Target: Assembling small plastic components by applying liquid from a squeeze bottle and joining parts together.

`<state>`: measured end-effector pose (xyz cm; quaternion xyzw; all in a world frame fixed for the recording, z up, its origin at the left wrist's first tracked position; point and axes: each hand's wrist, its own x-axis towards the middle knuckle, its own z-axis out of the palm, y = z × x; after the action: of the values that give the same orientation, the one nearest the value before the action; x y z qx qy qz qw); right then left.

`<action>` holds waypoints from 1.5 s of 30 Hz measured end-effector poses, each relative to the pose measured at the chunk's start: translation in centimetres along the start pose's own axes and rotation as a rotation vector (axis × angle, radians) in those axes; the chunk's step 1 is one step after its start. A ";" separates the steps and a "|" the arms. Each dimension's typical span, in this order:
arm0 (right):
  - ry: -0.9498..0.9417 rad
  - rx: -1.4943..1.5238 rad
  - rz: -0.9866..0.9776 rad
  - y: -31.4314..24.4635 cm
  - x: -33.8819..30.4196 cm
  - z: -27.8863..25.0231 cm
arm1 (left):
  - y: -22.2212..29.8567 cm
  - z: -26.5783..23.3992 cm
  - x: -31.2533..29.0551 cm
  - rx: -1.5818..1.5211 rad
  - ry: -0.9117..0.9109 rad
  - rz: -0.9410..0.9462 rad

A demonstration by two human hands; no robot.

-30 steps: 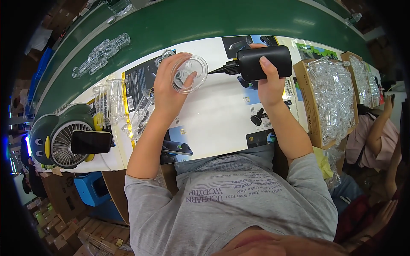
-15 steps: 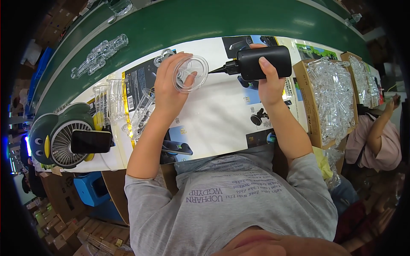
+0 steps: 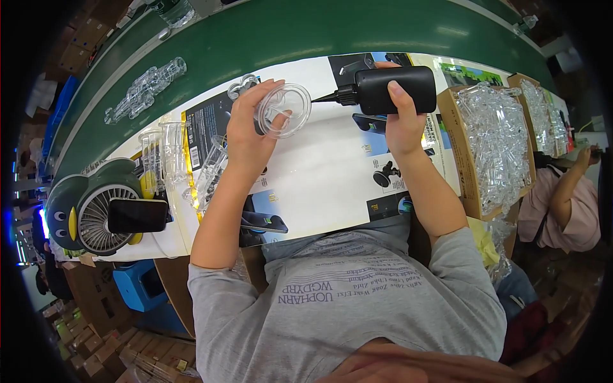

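Between the thumb and fingers of my left hand (image 3: 251,131) is a clear round plastic piece (image 3: 285,131), its circular rim turned up toward me. My right hand (image 3: 403,127) is wrapped round a black squeeze bottle (image 3: 396,89), tipped on its side. The bottle's thin black nozzle (image 3: 327,97) points left and its tip is at the right edge of the clear rim; whether they touch I cannot tell. Both hands are above the printed white sheet (image 3: 319,191) on the table.
Boxes of clear plastic parts (image 3: 491,147) stand at the right. Several clear tubes (image 3: 172,150) lie left of my left arm. A green fan (image 3: 96,207) with a phone (image 3: 137,216) before it stands far left. More clear pieces (image 3: 143,89) rest on the green surface (image 3: 287,38). Another person (image 3: 562,198) sits at the right.
The clear piece has turned slightly in my left fingers. The bottle stays in my right hand, its nozzle a little higher on the rim.
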<state>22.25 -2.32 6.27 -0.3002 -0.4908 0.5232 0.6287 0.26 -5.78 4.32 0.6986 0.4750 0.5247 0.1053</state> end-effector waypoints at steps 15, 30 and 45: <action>0.033 0.123 -0.010 -0.2 0.1 -0.1 | 0.4 -0.3 0.4 0.094 0.013 0.094; 0.015 0.074 0.007 -0.1 0.2 -0.2 | 0.3 -0.4 0.4 0.130 -0.015 0.120; 0.001 0.046 -0.017 -0.3 0.3 -0.4 | 0.0 -0.8 0.5 0.010 -0.001 0.040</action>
<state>22.72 -2.06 6.54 -0.2815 -0.4808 0.5289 0.6402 -0.38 -5.70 4.95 0.7087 0.4635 0.5240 0.0915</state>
